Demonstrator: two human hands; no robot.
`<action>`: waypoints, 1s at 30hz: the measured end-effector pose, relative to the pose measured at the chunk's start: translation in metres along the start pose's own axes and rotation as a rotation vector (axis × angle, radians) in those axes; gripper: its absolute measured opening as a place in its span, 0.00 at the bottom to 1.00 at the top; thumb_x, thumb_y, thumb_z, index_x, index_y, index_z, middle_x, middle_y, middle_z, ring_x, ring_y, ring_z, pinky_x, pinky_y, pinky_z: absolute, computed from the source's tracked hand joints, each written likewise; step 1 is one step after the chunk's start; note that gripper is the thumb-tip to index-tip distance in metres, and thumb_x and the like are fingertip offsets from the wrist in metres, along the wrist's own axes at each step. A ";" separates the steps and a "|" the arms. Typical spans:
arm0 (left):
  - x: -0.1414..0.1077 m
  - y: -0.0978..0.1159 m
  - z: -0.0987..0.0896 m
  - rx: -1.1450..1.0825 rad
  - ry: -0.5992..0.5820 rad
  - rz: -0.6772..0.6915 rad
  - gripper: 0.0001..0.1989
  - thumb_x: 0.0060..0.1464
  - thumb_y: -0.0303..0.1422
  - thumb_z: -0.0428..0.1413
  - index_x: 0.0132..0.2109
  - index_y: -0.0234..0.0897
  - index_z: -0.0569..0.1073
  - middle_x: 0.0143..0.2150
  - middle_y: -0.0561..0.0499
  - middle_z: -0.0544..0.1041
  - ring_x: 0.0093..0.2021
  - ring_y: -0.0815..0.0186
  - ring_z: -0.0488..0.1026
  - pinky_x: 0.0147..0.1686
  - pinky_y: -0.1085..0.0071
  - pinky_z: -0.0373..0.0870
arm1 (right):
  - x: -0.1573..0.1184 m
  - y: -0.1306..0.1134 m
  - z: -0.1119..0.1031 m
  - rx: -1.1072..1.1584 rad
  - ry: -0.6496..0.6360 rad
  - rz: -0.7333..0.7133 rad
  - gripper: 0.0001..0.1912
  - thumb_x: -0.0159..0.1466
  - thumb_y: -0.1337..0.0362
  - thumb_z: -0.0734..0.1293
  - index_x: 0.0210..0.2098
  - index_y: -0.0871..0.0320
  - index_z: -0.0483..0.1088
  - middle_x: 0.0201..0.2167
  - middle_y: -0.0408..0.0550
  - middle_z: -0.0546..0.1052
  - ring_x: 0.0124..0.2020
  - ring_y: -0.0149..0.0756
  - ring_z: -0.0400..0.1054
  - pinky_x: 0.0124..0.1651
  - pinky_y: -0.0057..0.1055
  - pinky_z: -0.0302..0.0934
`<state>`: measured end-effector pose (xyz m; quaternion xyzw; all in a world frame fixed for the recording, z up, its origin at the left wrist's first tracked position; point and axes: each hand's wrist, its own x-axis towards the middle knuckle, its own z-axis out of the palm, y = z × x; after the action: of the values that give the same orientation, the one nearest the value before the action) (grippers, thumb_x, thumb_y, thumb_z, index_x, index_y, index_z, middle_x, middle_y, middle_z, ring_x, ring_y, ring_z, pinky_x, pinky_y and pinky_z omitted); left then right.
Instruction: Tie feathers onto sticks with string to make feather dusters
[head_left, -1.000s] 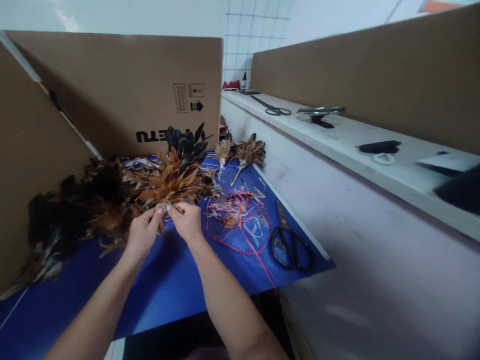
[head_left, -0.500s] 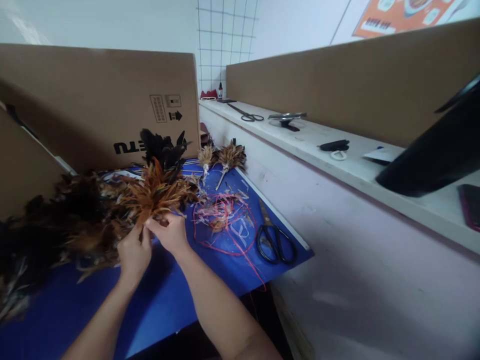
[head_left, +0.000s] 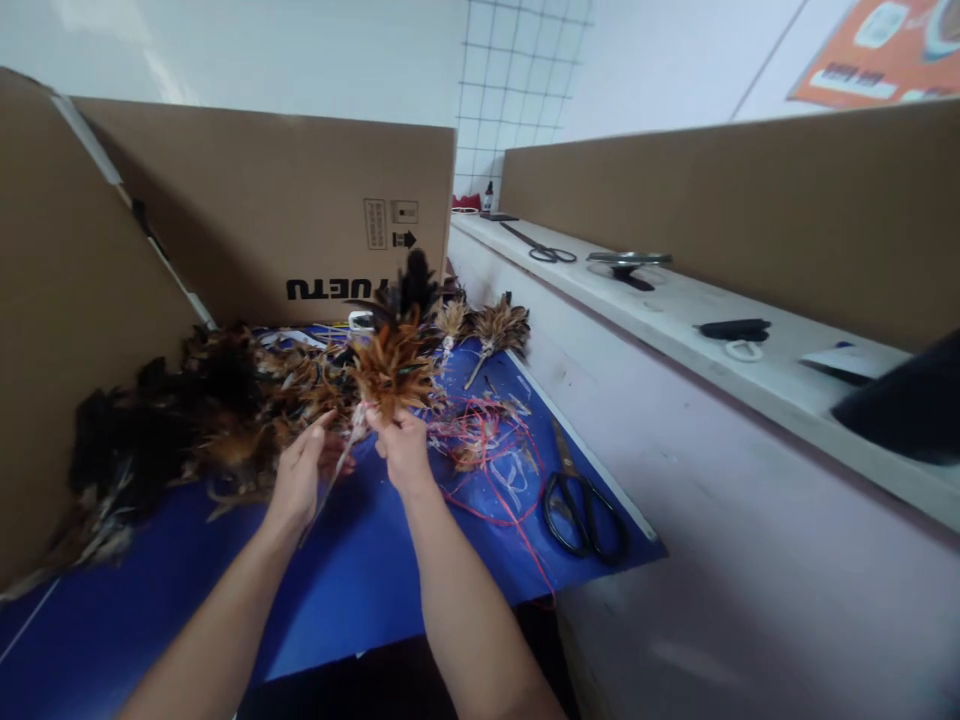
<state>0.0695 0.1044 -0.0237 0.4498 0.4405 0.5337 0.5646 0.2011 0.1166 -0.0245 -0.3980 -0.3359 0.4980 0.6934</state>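
My right hand [head_left: 406,452] is closed round the base of a feather duster [head_left: 396,368], with orange-brown feathers below and black ones on top. Its thin pale stick slants down to the left, with whitish binding near the feathers. Beside that stick, my left hand [head_left: 298,478] is open with its fingers stretched out; whether they touch the stick I cannot tell. Left of both hands lies a heap of loose brown and black feathers [head_left: 232,440]. Two smaller feather bunches, one a tan bunch on a stick [head_left: 502,328], lie farther back.
Tangled red string [head_left: 517,520] and scraps lie on the blue table [head_left: 360,570], beside black-handled scissors [head_left: 581,510]. Cardboard [head_left: 247,200] stands behind. Along the right, a white ledge [head_left: 675,310] bears another pair of scissors [head_left: 551,252] and small items.
My left hand has come off the feather base and opened. My right hand keeps hold of the duster, now turned so its stick shows. The view has shifted left.
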 end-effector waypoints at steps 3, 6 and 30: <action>0.013 0.001 -0.014 -0.099 0.061 -0.075 0.20 0.54 0.40 0.54 0.47 0.28 0.71 0.26 0.50 0.74 0.23 0.67 0.73 0.24 0.71 0.71 | 0.002 -0.005 -0.006 0.172 -0.001 0.101 0.18 0.44 0.56 0.74 0.21 0.58 0.63 0.12 0.31 0.55 0.13 0.18 0.41 0.14 0.22 0.36; 0.019 0.000 -0.023 -0.131 0.088 -0.085 0.15 0.53 0.36 0.54 0.43 0.29 0.72 0.25 0.52 0.73 0.21 0.71 0.70 0.21 0.75 0.68 | 0.003 -0.008 -0.009 0.212 0.017 0.121 0.22 0.42 0.57 0.75 0.18 0.56 0.56 0.12 0.29 0.50 0.13 0.18 0.40 0.14 0.22 0.37; -0.008 0.001 0.000 -0.107 -0.302 -0.101 0.19 0.51 0.43 0.59 0.46 0.35 0.72 0.23 0.58 0.61 0.19 0.74 0.61 0.13 0.80 0.59 | -0.005 0.004 -0.016 -0.308 -0.331 -0.029 0.15 0.51 0.53 0.72 0.26 0.60 0.74 0.20 0.42 0.71 0.22 0.28 0.60 0.25 0.25 0.55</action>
<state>0.0693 0.0965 -0.0226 0.4716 0.3435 0.4537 0.6736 0.2119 0.1094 -0.0361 -0.4071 -0.5231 0.4892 0.5668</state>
